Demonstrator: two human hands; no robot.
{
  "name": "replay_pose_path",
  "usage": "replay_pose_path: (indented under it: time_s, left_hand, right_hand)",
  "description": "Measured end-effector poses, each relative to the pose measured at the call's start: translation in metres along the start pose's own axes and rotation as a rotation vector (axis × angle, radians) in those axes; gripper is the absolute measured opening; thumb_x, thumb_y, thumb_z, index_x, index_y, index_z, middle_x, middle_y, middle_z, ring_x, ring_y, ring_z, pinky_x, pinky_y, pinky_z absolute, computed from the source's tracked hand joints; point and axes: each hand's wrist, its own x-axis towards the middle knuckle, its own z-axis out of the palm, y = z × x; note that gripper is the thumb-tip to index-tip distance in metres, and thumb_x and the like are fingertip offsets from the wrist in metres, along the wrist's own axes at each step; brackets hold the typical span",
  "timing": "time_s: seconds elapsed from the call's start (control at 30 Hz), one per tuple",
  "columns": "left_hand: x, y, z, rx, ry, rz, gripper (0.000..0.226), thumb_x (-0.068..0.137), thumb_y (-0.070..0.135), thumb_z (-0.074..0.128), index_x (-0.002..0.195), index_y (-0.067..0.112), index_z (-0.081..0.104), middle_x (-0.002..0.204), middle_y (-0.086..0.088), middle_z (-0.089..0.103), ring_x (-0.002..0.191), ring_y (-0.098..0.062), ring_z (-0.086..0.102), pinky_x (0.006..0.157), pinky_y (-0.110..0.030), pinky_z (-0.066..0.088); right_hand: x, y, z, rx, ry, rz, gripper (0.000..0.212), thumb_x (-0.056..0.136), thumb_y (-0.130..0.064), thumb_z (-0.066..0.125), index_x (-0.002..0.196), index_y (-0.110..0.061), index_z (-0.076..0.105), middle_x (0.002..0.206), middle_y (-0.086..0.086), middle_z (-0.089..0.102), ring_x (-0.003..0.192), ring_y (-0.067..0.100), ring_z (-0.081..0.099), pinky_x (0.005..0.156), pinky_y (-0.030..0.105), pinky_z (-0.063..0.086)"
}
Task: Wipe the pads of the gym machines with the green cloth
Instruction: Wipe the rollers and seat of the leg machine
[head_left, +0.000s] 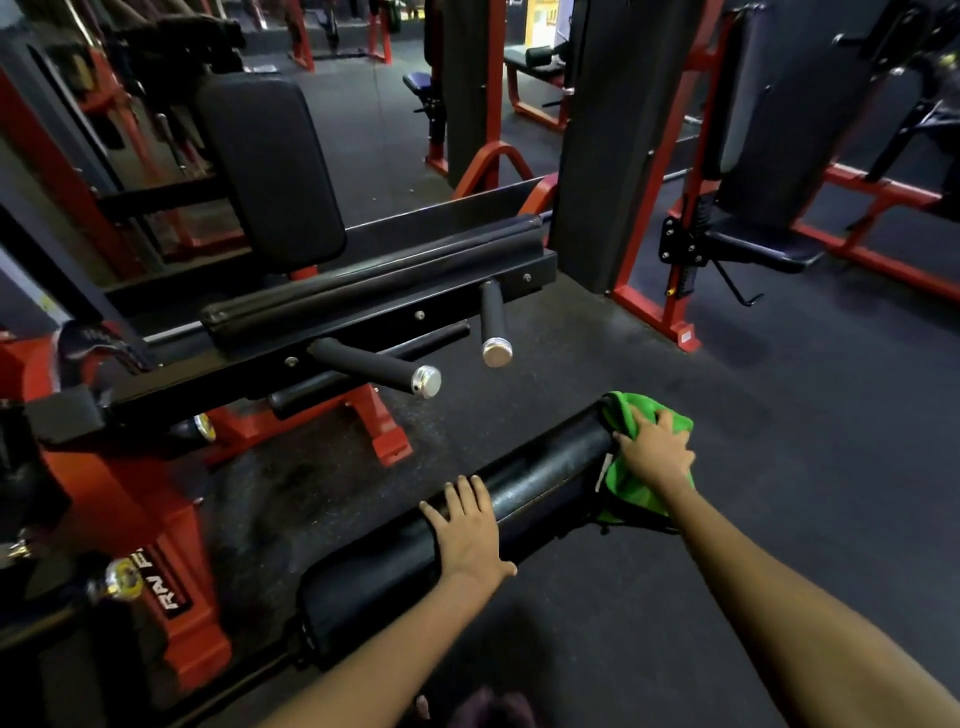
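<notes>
We see the green cloth (639, 457), bright and bunched in soft folds, draped over the far end of the long black roller pad (467, 525). The right hand (655, 450) presses on the cloth with fingers spread. The left hand (470, 530) lies flat and open on the pad's scuffed, shiny middle.
</notes>
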Motion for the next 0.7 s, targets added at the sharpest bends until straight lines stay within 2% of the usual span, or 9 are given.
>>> replay_pose_path:
  time_s: [0.17,0.23,0.3,0.37,0.43,0.5,0.53,0.6,0.7]
  left_hand:
    - [0.006,0.016,0.004,0.089,0.005,-0.073,0.117,0.074,0.055,0.070,0.148,-0.002,-0.001,0.155,-0.023,0.010,0.142,-0.042,0.012,0.105,-0.070,0.011]
    - [0.013,0.022,0.001,0.113,0.011,-0.139,0.094,0.085,0.041,0.064,0.147,-0.001,0.008,0.151,-0.025,0.020,0.138,-0.045,0.021,0.105,-0.072,0.013]
    - [0.020,0.026,-0.003,0.157,0.036,-0.163,0.063,0.097,0.024,0.047,0.145,-0.001,0.016,0.148,-0.025,0.026,0.134,-0.048,0.026,0.106,-0.071,0.014]
    - [0.024,0.030,-0.003,0.177,0.040,-0.159,0.050,0.101,0.017,0.034,0.144,-0.002,0.018,0.147,-0.025,0.027,0.133,-0.049,0.028,0.105,-0.071,0.011]
    - [0.020,0.028,-0.002,0.159,0.014,-0.179,0.069,0.094,0.031,0.053,0.145,0.000,0.018,0.147,-0.023,0.027,0.134,-0.046,0.028,0.105,-0.073,0.013]
    - [0.014,0.026,-0.004,0.153,-0.032,-0.175,0.110,0.071,0.052,0.075,0.145,0.001,0.013,0.148,-0.022,0.025,0.136,-0.043,0.026,0.103,-0.075,0.010]
    - [0.011,0.025,-0.006,0.157,-0.038,-0.156,0.123,0.061,0.058,0.078,0.145,0.000,0.009,0.149,-0.021,0.023,0.137,-0.041,0.024,0.101,-0.074,0.009]
    - [0.009,0.024,-0.009,0.172,-0.021,-0.136,0.132,0.056,0.063,0.079,0.145,0.000,0.004,0.151,-0.020,0.020,0.139,-0.040,0.021,0.102,-0.073,0.010]
    - [0.004,0.022,-0.011,0.184,-0.029,-0.116,0.133,0.057,0.064,0.078,0.146,0.001,0.003,0.151,-0.019,0.019,0.140,-0.039,0.021,0.103,-0.073,0.011]
  right_hand:
    - [-0.049,-0.021,0.026,-0.092,0.038,-0.142,0.058,0.096,-0.046,0.043,0.148,-0.043,0.019,0.157,0.008,0.014,0.132,0.040,0.028,0.102,0.051,0.032]
    - [-0.074,-0.035,0.040,-0.161,0.039,-0.260,0.057,0.095,-0.047,0.044,0.147,-0.045,0.021,0.157,0.005,0.017,0.129,0.039,0.031,0.099,0.047,0.035]
    - [-0.093,-0.044,0.051,-0.190,0.025,-0.380,0.055,0.094,-0.048,0.044,0.146,-0.045,0.024,0.156,0.004,0.018,0.126,0.037,0.033,0.096,0.044,0.037]
    - [-0.097,-0.039,0.050,-0.189,0.001,-0.463,0.056,0.094,-0.047,0.044,0.146,-0.046,0.022,0.155,0.003,0.018,0.125,0.035,0.034,0.095,0.042,0.038]
    - [-0.089,-0.027,0.042,-0.215,-0.009,-0.528,0.056,0.095,-0.048,0.043,0.146,-0.047,0.020,0.155,0.003,0.019,0.125,0.034,0.035,0.093,0.041,0.039]
    - [-0.071,-0.019,0.032,-0.259,-0.002,-0.555,0.055,0.095,-0.050,0.042,0.146,-0.047,0.020,0.154,0.003,0.021,0.125,0.035,0.035,0.093,0.042,0.040]
    - [-0.060,-0.017,0.026,-0.259,-0.009,-0.539,0.055,0.095,-0.051,0.042,0.146,-0.047,0.022,0.153,0.003,0.022,0.125,0.036,0.036,0.094,0.044,0.040]
    - [-0.035,-0.012,0.013,-0.224,-0.021,-0.473,0.054,0.095,-0.050,0.044,0.145,-0.045,0.027,0.151,0.006,0.025,0.126,0.039,0.036,0.097,0.048,0.041]
    - [-0.001,-0.004,-0.005,-0.158,-0.073,-0.310,0.053,0.094,-0.049,0.047,0.144,-0.038,0.034,0.149,0.008,0.026,0.129,0.040,0.033,0.101,0.051,0.039]
